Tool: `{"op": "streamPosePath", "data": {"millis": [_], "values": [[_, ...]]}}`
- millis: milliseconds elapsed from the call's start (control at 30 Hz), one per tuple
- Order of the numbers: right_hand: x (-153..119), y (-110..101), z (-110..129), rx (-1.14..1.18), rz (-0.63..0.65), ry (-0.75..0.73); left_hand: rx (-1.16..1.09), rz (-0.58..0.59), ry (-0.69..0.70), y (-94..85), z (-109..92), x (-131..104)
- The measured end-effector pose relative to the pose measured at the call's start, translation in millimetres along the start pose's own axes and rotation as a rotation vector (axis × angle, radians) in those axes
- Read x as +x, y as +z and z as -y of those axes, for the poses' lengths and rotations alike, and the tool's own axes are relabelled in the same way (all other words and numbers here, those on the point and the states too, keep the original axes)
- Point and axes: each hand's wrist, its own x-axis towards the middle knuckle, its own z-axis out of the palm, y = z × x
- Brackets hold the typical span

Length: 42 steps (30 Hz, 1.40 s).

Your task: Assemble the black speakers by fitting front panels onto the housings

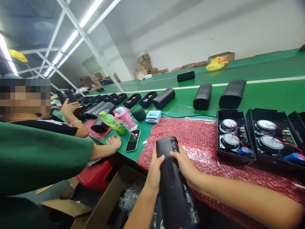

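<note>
Both hands on black speaker housing, held lengthwise at near edge of red bubble wrap. Left hand on left side, thumb bent onto top face; forearm rising from below. Right hand opposite, thumb pressing near slotted edge; forearm slanting in from right. Other fingers curled round sides, mostly hidden.

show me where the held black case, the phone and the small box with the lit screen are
held black case (pixel 169 181): head view, on its smooth long side
phone (pixel 132 141): head view, on its dark screen
small box (pixel 154 114): head view, on its lit screen
</note>
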Motion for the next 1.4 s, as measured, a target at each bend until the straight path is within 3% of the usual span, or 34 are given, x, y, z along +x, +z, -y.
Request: {"op": "streamPosePath", "data": {"millis": [133,300,400,667,867,1133,1400], "values": [[-11.0,-4.5,21.8,0.105,0.023,-0.07,-0.007,-0.015,0.168,7.0,-8.5,-4.0],[-8.3,-14.4,34.1,-0.039,0.089,-0.316,0.096,-0.095,0.438,23.0,-24.7,-4.5],[-2.2,-19.3,33.1,-0.08,0.109,-0.402,0.104,-0.069,0.511,29.9,-26.5,-3.7],[7.9,-33.1,31.8,-0.187,0.201,-0.557,0.217,-0.018,0.534,33.0,-20.5,-6.3],[8.3,-45.4,38.0,-0.272,0.406,-0.492,0.258,-0.028,0.504,31.0,-22.7,-7.3],[7.1,-38.8,34.5,-0.292,0.293,-0.535,0.257,-0.016,0.543,30.0,-22.0,-2.7],[5.1,-50.0,50.0,-0.525,0.399,-0.484,0.261,-0.016,0.568,30.6,-20.1,-1.4]]}}
